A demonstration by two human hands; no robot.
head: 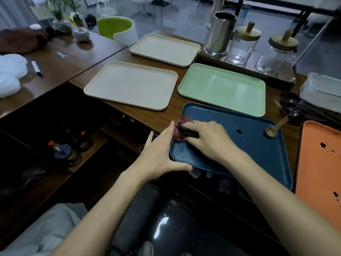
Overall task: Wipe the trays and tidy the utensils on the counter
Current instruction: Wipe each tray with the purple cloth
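The wooden counter (173, 111) carries everything, and the blue tray (258, 159) lies at its near edge, its near left corner jutting past the counter's edge; a green tray (221, 87) sits just beyond the blue tray, touching or nearly touching its far rim; a large beige tray (129, 84) lies beyond and to the left of the blue tray, and a second beige tray (164, 48) lies farther off the same way; an orange tray (317, 172), spotted with dark marks, lies just beside the blue tray's right rim; a steel canister (219, 34) and two lidded glass jars (243, 45) stand well beyond the blue tray, past the green one. The left hand (158, 154) lies flat-fingered against the blue tray's left rim, thumb along its near left corner, gripping nothing; the right hand (206, 137) rests inside the blue tray near its left end, fingers curled down over a purple cloth (181, 130) and holding it against the tray floor; dark spoons (292, 108) lie just past the blue tray's far right corner; a wooden spoon (276, 127) rests with its bowl inside that corner, handle over the rim; a small dark stain (239, 131) marks the blue tray's floor between the right hand and the wooden spoon.
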